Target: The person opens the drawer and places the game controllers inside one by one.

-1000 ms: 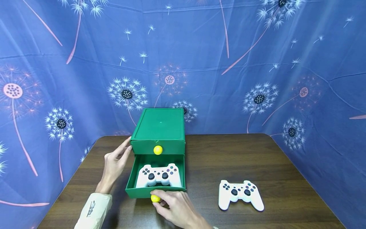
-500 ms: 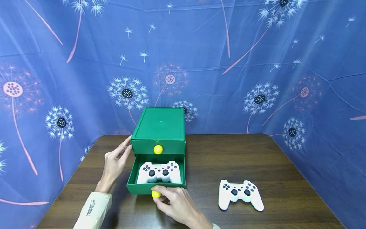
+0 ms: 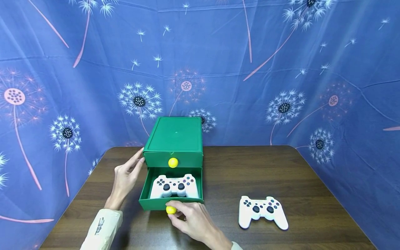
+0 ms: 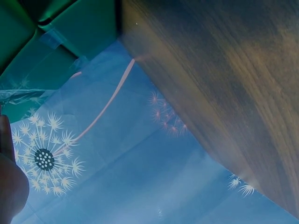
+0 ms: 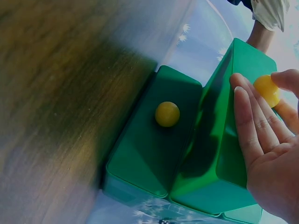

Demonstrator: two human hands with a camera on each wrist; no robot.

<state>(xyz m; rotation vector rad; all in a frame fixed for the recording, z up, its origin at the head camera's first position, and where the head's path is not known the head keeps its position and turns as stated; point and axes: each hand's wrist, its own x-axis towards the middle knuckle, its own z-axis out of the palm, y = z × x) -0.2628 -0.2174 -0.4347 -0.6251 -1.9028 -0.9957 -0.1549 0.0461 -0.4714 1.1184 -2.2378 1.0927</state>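
Note:
A green drawer cabinet stands at the table's back left. Its top drawer is closed, and the drawer below is pulled partway out. Inside that drawer lies a white game controller, buttons up. My right hand pinches the drawer's yellow ball knob between thumb and fingers; the right wrist view shows the other fingers along the drawer front. Against the cabinet's left side rest the extended fingers of my left hand. A second white game controller lies on the table to the right.
Under the pulled-out drawer, the right wrist view shows a closed lowest drawer with its own yellow knob. A blue dandelion-print cloth hangs around the brown wooden table.
The drawer has slid a little way into the cabinet, carried by my right hand on its knob. My left hand and the controller on the table stay in place.

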